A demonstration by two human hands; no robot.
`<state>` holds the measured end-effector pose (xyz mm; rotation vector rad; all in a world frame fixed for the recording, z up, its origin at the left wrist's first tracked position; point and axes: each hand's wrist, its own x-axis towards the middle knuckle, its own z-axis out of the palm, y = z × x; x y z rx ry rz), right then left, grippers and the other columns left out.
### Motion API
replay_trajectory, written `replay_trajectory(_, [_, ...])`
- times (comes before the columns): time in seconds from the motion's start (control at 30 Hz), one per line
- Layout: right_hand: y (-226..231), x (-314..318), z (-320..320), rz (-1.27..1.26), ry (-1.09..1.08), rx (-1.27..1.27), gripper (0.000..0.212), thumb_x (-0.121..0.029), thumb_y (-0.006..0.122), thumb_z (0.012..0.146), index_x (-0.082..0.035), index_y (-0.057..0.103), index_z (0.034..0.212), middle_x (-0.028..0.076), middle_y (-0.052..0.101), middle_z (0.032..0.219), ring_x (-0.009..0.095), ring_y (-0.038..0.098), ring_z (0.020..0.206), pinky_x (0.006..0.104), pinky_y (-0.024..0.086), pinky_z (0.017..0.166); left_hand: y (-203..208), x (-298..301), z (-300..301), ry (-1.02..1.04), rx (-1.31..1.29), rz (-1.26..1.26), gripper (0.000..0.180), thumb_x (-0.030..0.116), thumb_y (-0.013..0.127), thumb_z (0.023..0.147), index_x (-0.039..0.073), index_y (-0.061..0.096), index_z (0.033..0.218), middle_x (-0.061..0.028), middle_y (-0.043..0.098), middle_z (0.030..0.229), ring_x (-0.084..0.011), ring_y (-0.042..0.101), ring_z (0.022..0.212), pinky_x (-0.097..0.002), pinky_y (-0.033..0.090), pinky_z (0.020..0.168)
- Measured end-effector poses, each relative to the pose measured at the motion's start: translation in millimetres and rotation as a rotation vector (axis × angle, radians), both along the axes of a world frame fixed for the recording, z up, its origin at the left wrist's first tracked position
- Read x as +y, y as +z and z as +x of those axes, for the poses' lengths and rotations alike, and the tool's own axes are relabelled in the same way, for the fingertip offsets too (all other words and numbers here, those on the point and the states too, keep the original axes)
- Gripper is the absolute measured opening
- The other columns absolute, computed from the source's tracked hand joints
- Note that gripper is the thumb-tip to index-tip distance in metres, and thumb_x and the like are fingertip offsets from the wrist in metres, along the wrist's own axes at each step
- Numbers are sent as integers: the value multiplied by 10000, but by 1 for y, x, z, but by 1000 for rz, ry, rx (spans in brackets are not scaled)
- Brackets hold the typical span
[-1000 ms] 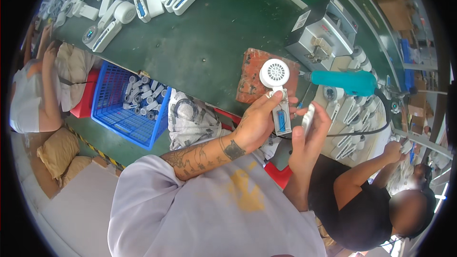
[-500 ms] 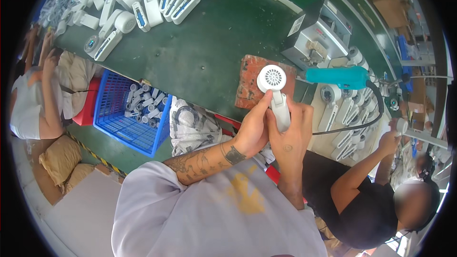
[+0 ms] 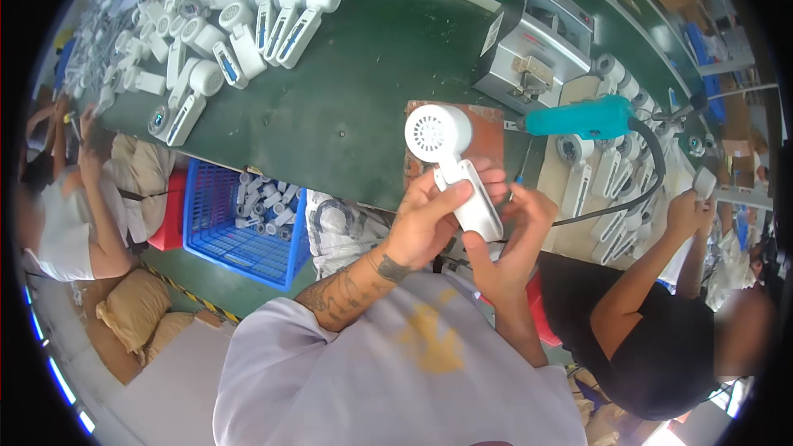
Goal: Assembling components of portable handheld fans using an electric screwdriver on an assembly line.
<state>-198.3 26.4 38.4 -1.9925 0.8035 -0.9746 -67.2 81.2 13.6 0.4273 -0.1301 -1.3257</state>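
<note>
White hair dryer [image 3: 453, 167]: round grilled head; straight handle, held upright.

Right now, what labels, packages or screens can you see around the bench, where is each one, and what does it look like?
Label: small pale rectangular sticker on the left side of the grey metal machine at the far edge of the green bench.
Bags: clear plastic bags of parts below the bench edge, beside the blue crate.
Sack: tan bulging sack on the floor at the left.
Screens: none visible.
</note>
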Motion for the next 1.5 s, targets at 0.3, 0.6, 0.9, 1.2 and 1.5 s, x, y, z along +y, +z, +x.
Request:
replay_trajectory(0.3, [-20,3,-7,184,148,-17,242,-197,638,988,44,637,958,84,600,716,142,523,571,288,406,514,6,-9,5,58,11,28,477,197,596,999,-26,470,1402,-182,603,1323,-301,616,1202,-480,470,1090])
replay_trajectory(0.6, [-20,-35,11,183,204,-269,280,-253,606,989,19,620,1052,97,595,907,184,558,801,337,462,738,21,-11,27,58,-455,265,433,200,590,1008,-44,511,1357,-160,674,1210,-250,683,1023,-388,548,927])
replay_trajectory(0.9, [-11,-113,54,327,-104,-499,490,-114,646,984,8,444,1414,87,613,1154,149,605,1013,283,469,889,17,-27,68,306,-2055,205,386,222,760,856,20,665,1172,-197,682,1122,-396,656,1017,-456,535,892])
replay_trajectory(1.2, [-17,-88,-21,131,-256,-513,453,-378,505,1046,39,536,1222,88,566,874,172,540,805,327,440,741,6,-28,65,230,-2032,89,247,184,729,870,62,685,1080,-135,676,1131,-325,659,985,-422,563,839])
replay_trajectory(1.5, [45,-128,25,142,-31,-724,681,-593,616,933,49,556,1152,44,502,713,168,507,656,326,442,627,-4,-79,65,85,-2214,-195,327,307,679,908,84,679,1146,-83,617,1123,-292,580,1099,-425,463,979])
